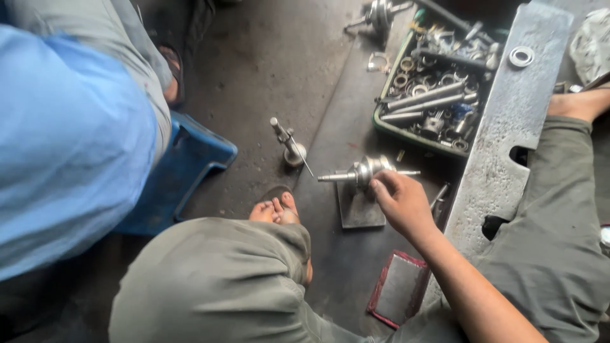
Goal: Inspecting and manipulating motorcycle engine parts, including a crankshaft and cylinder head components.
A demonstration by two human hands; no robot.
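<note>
My right hand (401, 203) reaches in from the lower right, and its fingertips close on a shiny metal shaft assembly (359, 171). The assembly lies on its side, its thin end pointing left. It rests on a small dark metal plate (359, 215) on the floor. My left hand is out of view. My knee in grey trousers fills the bottom centre, with my bare toes (274, 209) just left of the plate.
A second shaft part (290, 145) stands tilted on the floor to the left. A green tray (406, 133) holds several metal parts. A long grey metal slab (508, 127) carries a ring (521, 56). A red-edged flat piece (397, 289) lies nearby. Another person in blue (63, 146) sits on a blue stool (184, 171).
</note>
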